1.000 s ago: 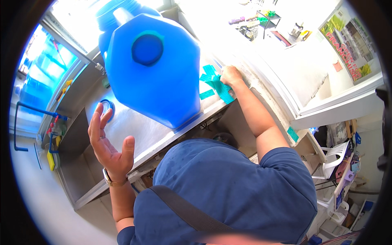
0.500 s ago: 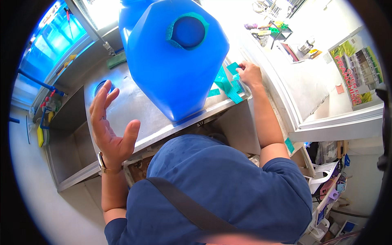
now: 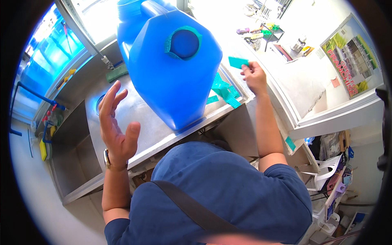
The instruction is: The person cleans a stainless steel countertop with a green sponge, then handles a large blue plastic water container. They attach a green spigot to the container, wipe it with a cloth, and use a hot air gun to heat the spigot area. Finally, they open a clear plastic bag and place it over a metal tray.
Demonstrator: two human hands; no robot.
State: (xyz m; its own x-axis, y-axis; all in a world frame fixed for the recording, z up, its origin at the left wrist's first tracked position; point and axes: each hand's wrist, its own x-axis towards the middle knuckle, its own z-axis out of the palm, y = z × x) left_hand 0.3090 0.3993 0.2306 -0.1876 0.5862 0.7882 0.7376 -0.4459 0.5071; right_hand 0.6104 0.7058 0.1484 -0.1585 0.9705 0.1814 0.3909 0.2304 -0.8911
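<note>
A big blue plastic jug (image 3: pixel 173 81) stands on the steel counter (image 3: pixel 141 122), its round cap (image 3: pixel 185 44) ringed with a green seal. My right hand (image 3: pixel 255 77), to the right of the jug, pinches a small flat green piece (image 3: pixel 238 62) between thumb and fingers. Several crumpled strips of printed green film (image 3: pixel 223 90) lie on the counter between that hand and the jug. My left hand (image 3: pixel 115 130) is raised to the left of the jug, fingers apart and holding nothing. A round blue lid-like thing (image 3: pixel 100 104) is partly hidden behind its fingers.
Behind the jug stands another blue container (image 3: pixel 127 24). A steel sink (image 3: pixel 75 163) lies at the left, with a green sponge-like block (image 3: pixel 117 73) on the ledge. A window frame (image 3: pixel 302 122) edges the right side. One green strip (image 3: pixel 290 143) sticks near the lower right corner.
My right hand has lifted the green piece up and away from the pile of strips. The left hand stays raised in nearly the same pose.
</note>
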